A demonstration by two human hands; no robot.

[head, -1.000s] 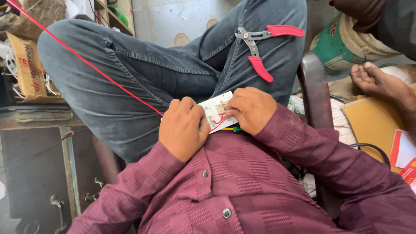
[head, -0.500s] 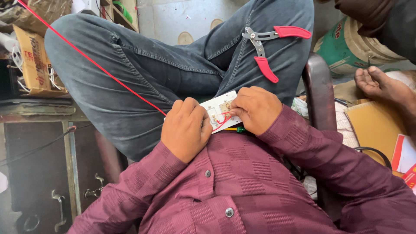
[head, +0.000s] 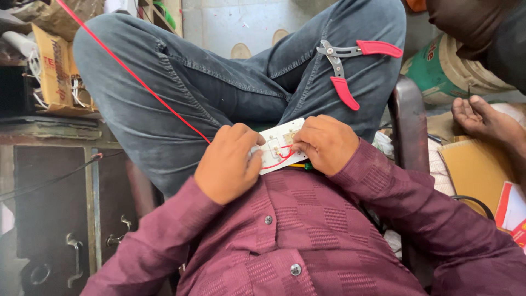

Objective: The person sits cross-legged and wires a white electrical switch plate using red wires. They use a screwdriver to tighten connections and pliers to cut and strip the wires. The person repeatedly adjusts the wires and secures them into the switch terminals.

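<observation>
— So where is the white rectangular plastic switch plate at this moment?

— It rests against the person's lap, at the hem of the maroon shirt, pinched from both sides. The left hand is curled around its left end, seemingly to steady it, while the right hand grasps the right end, fingertips close to the short red wire loops on its face.

— And the long thin red wire?

— It runs taut from the upper left across the jeans down to the plate, so it seems fed into the wiring there.

— Any tools?

— Metal pliers with red handles lie open on the right thigh, probably parked within easy reach. Another person's bare foot rests well apart on the right.
</observation>
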